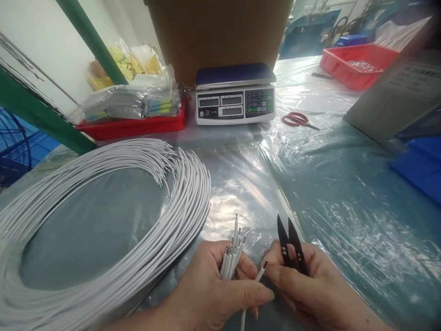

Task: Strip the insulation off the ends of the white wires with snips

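My left hand (213, 289) grips a small bundle of white wire ends (232, 253) that stick up between its fingers. My right hand (310, 285) holds black thread snips (291, 246) with the blades pointing up and apart, and its fingertips also pinch the end of one white wire (260, 273). The two hands nearly touch at the bottom middle. A large coil of white wires (103, 276) lies on the plastic-covered table (327, 184) to the left, its strands running toward my left hand.
A digital scale (236, 99) stands at the back in front of a brown cardboard box (220, 32). Red-handled scissors (298, 119) lie to its right. A red tray (134, 126) with bagged items is back left, a red bin (358, 64) back right, a blue bin (420, 161) at right.
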Motion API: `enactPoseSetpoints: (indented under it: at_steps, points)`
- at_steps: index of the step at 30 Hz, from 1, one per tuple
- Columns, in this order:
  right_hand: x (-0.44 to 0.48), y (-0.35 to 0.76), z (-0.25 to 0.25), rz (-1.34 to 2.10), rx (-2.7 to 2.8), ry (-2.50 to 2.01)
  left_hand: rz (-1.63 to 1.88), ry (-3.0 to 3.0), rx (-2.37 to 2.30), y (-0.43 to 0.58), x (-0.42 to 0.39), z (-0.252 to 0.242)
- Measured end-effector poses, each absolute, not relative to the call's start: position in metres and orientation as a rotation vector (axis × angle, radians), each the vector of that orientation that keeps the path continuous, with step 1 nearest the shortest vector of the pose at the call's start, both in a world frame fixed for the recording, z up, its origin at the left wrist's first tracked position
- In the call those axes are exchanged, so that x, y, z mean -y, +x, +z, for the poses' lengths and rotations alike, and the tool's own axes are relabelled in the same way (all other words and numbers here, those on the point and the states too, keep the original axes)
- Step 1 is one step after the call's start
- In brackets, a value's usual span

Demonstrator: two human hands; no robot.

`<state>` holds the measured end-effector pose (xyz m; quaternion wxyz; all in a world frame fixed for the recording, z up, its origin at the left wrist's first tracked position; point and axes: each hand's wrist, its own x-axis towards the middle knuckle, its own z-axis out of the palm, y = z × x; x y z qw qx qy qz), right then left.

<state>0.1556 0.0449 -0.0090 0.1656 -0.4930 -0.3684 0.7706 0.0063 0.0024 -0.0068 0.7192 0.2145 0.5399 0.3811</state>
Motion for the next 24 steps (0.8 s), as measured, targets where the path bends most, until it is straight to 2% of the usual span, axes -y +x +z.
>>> enactPoseSetpoints:
  at_steps: [12, 24]
  points:
    - [-0.043, 0.162, -0.035, 2.242, 1.063, -1.229, 0.765, 0.693, -1.169, -0.001, 0.001, -0.013]
    - [-0.047, 0.159, -0.021, 2.248, 1.042, -1.281, 0.742, 0.757, -1.141, -0.003, 0.004, -0.015]
